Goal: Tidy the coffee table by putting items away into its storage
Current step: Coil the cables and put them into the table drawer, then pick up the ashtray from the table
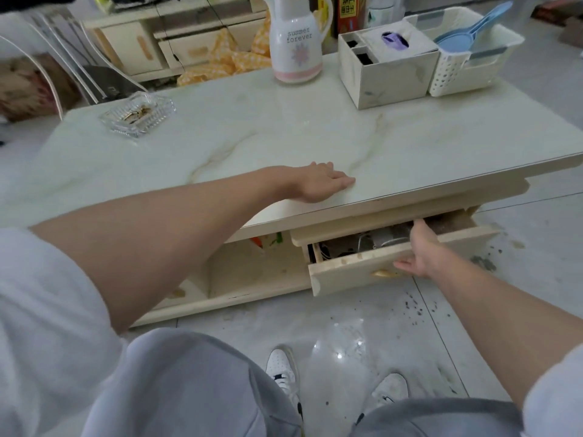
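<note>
Both hands work at the coffee table's (284, 127) near edge: the left hand (318, 184) lies flat there, fingers straight and together, bracing. The right hand (421, 250) hooks its fingers over the drawer (347, 272) front, thumb outside, drawer partly out. Move it squarely, keeping fingers clear of the gap.

A person's left hand (318, 182) rests flat on the marble-patterned coffee table (252, 134) while the right hand (421, 252) grips the front panel of its partly open drawer (356, 269), thumb beside the gold handle (383, 273). On the tabletop stand a glass ashtray (138, 113), a white thermos jug (296, 39), a tissue-box organiser (388, 67) and a white plastic basket (473, 55).
</note>
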